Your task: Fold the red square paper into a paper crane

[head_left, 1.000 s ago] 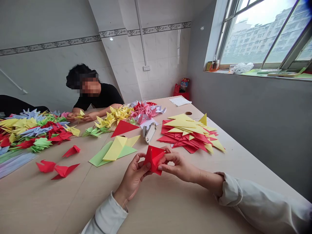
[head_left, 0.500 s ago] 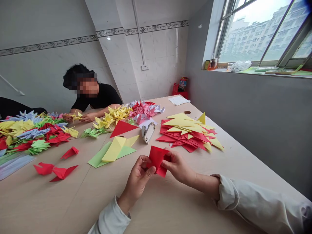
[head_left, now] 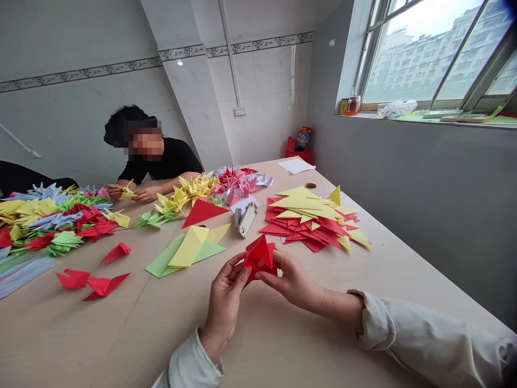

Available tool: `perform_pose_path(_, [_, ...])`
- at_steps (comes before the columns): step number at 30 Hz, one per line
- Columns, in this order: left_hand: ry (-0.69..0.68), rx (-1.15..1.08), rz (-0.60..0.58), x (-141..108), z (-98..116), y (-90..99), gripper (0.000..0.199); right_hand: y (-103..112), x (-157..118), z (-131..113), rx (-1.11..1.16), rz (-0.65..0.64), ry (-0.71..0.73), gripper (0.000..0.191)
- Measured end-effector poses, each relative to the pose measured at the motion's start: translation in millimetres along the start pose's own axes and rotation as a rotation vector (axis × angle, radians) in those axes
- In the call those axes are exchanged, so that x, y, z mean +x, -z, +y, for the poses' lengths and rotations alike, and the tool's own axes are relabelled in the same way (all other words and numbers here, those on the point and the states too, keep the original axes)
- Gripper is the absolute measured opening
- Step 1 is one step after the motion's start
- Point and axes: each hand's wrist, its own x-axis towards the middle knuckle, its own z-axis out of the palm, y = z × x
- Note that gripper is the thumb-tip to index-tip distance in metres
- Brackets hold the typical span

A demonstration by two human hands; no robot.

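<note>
We see the red paper (head_left: 257,251) a little below the middle of the frame, over the table (head_left: 133,345). It is folded, with a point sticking up. The left hand (head_left: 226,300) pinches its left side, almost closed, thumb in front. The right hand (head_left: 297,283) pinches its right side, almost closed too. We cannot tell how all the hidden fingers sit.

Right of the middle of the frame, we see a big pile (head_left: 302,218) of red and yellow sheets. Just left of it stands a silver thing (head_left: 247,221). Next to that lies a red triangle (head_left: 204,213), and below it a yellow strip (head_left: 188,250) lies on a green sheet (head_left: 161,264).

In the lower left, we see three red shapes (head_left: 105,286) close together. A heap (head_left: 52,215) of folded colors fills the left edge. At the upper left, a person (head_left: 173,159) in black holds yellow paper (head_left: 128,193).
</note>
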Motion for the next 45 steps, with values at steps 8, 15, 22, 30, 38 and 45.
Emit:
perform_pose_path(8, [-0.026, 0.08, -0.051, -1, -3, -1.3, 0.034, -3, -1, -3, 0.036, -0.091, -0.064, 0.01])
perform_pose_path(15, [0.033, 0.02, -0.034, -1, -3, 1.3, 0.045, -12, -3, 3, 0.244, -0.072, -0.204, 0.012])
perform_pose_path(22, [0.093, 0.086, -0.244, -2, 10, 4.7, 0.058, -6, -2, -1, 0.255, -0.112, -0.209, 0.016])
perform_pose_path(30, [0.028, 0.052, -0.436, -8, 5, -1.3, 0.071, -9, -1, 1, 0.448, -0.004, -0.332, 0.015])
perform_pose_path(38, [0.017, 0.09, -0.378, -10, 3, -7.8, 0.062, -8, 1, 4, 0.405, 0.085, -0.392, 0.013])
perform_pose_path(45, [-0.047, 0.082, -0.052, -10, -5, -14.2, 0.036, -18, -1, -3, 0.363, 0.059, -0.222, 0.015])
